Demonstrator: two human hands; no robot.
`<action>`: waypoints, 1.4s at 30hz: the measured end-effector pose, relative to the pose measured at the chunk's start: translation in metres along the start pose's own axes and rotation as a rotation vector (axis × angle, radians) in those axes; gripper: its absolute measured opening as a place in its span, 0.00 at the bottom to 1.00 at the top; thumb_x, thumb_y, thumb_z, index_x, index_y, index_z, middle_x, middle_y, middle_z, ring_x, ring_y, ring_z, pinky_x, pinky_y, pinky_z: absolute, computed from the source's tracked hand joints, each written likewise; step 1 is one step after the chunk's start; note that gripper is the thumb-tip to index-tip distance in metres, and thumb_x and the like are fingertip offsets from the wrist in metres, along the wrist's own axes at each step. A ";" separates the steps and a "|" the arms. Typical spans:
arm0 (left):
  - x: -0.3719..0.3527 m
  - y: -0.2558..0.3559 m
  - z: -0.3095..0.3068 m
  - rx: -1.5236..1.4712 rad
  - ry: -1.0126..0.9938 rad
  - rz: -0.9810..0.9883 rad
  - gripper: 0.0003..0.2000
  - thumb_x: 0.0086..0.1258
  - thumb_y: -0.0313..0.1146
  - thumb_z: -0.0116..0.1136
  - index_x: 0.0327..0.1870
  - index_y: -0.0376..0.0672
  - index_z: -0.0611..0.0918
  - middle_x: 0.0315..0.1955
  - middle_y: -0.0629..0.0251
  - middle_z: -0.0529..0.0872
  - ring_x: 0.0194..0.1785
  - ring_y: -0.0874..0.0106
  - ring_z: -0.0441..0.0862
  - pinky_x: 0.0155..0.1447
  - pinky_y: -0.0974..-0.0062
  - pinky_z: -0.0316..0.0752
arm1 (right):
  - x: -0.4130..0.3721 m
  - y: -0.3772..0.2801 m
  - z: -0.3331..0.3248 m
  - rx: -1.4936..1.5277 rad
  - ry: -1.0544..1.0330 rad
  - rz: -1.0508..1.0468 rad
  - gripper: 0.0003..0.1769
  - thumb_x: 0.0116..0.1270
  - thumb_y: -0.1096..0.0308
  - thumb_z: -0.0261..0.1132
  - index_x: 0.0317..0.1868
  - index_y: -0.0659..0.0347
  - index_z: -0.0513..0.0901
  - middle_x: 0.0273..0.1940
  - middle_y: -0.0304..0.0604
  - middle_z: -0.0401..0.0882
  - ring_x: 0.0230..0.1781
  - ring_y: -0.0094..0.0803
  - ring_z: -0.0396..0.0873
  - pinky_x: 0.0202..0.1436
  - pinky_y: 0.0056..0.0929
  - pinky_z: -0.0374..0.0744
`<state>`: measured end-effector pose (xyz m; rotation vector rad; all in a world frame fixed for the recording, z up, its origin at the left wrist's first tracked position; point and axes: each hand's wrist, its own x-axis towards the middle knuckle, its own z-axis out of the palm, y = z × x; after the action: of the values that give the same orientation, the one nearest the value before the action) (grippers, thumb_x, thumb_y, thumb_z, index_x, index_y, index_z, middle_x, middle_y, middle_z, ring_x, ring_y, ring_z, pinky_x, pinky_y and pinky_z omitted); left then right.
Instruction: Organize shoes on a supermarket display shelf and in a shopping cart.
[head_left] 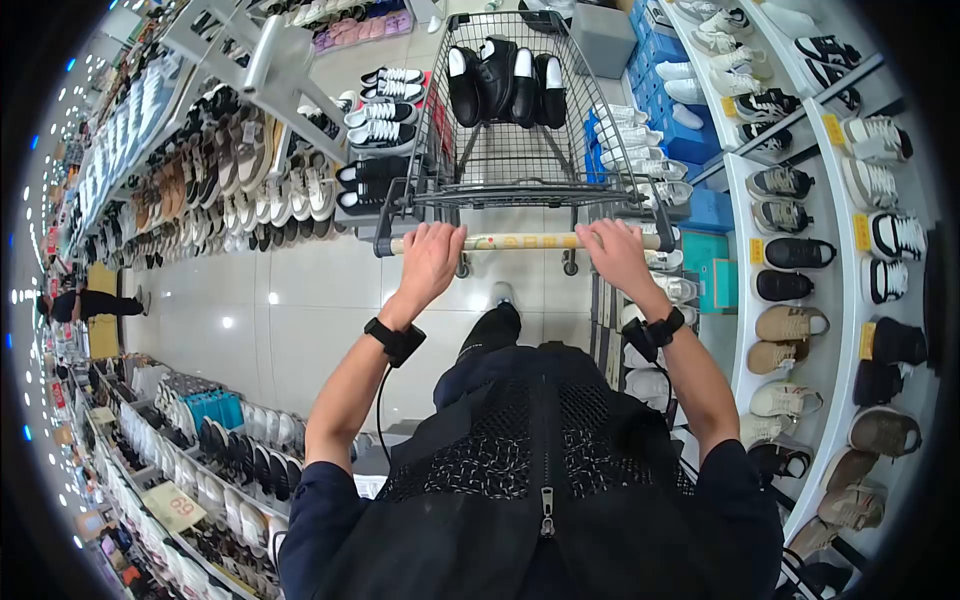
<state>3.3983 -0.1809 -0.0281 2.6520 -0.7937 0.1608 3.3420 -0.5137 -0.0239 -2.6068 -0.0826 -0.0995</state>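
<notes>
Both my hands are on the yellowish handle bar of a wire shopping cart. My left hand is wrapped over the bar near its left end. Toward the right end, my right hand curls over the same bar. Black shoes with pale insoles stand at the far end of the cart basket. Each of my wrists carries a black strapped device, the left one and the right one, with cables running down.
White shelves of shoes line the right side, with blue boxes beside the cart. Shoe racks stand on the left and lower left. A person stands far left on the tiled floor.
</notes>
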 end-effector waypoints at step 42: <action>-0.537 0.243 -0.042 -0.087 0.022 -0.170 0.13 0.81 0.41 0.51 0.38 0.45 0.83 0.32 0.66 0.83 0.42 0.61 0.76 0.53 0.60 0.64 | -0.557 -0.139 0.012 0.005 -0.080 0.070 0.22 0.74 0.45 0.60 0.38 0.55 0.88 0.33 0.39 0.84 0.41 0.38 0.78 0.52 0.38 0.64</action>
<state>2.8161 -0.0808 -0.0265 2.6149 -0.5513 0.1080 2.7778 -0.4101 -0.0128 -2.6051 -0.0200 0.0305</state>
